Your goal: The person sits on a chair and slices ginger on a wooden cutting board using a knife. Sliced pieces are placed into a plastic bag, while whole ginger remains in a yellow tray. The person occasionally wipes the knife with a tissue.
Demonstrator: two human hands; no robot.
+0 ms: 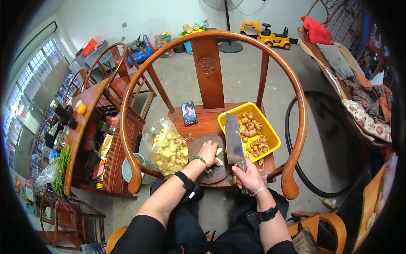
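My left hand (pixel 207 154) is over the round dark cutting board (pixel 203 176), its fingers at pale slices of ginger (pixel 219 161); how firmly they hold is hidden. In my right hand (pixel 249 176) is the handle of a cleaver (pixel 234 139), its broad blade raised and pointing away from me, between the board and a yellow plastic basin (pixel 276 139). Unpeeled ginger roots (pixel 250 127) lie in that basin. To the left of the board, a clear plastic bag (pixel 168 149) bulges with cut ginger pieces. All of this rests on the seat of a wooden armchair.
The chair's curved wooden armrest (pixel 301 127) arches around the work. A smartphone (pixel 189 113) lies on the seat behind the board. At the left are a pale green bowl (pixel 128 168) and a wooden table (pixel 82 127) with green vegetables. A black hose (pixel 293 155) curves over the floor at right.
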